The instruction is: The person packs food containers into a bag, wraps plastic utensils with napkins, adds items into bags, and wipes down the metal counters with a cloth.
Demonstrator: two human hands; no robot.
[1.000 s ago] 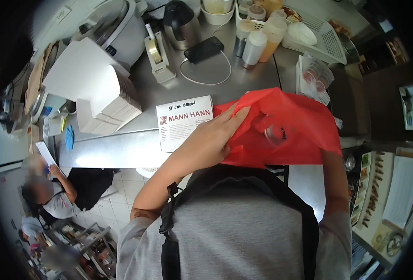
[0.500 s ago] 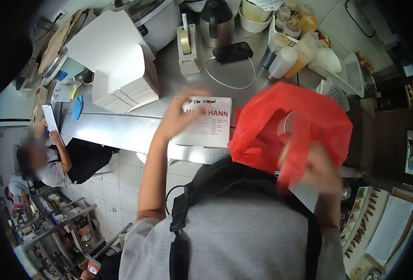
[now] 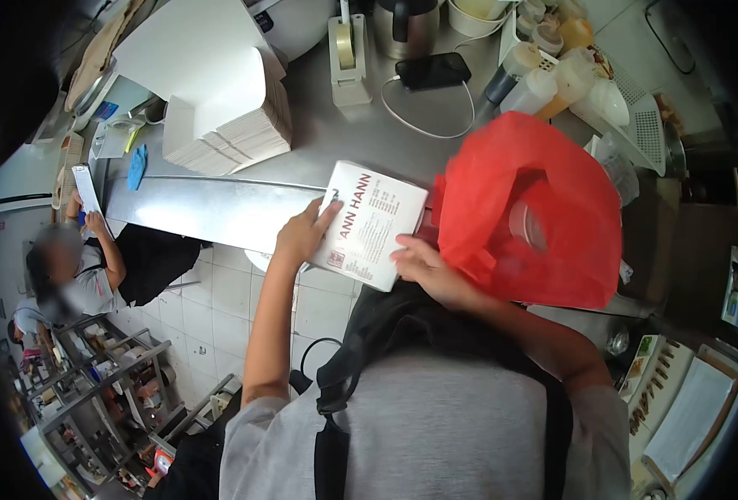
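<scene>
A white box with red "ANN HANN" lettering [image 3: 375, 225] is turned at an angle at the counter's front edge. My left hand [image 3: 304, 233] grips its left side, thumb on top. On the box's right side, my right hand [image 3: 427, 268] holds it with the fingertips near the lower right edge. Just to the right stands a red bag [image 3: 486, 192] with its mouth open. Through that opening a round clear container [image 3: 527, 225] shows inside the bag.
Stacked white cartons [image 3: 227, 125] stand at the left of the steel counter [image 3: 327, 142]. Behind are a tape dispenser [image 3: 348, 62], a phone [image 3: 432, 72] with a cable, and sauce bottles [image 3: 536, 87]. A person [image 3: 94, 271] holding a clipboard is at the far left.
Both hands have come onto the white box, which has rotated from lying straight. My right hand has let go of the red bag's handle and moved left.
</scene>
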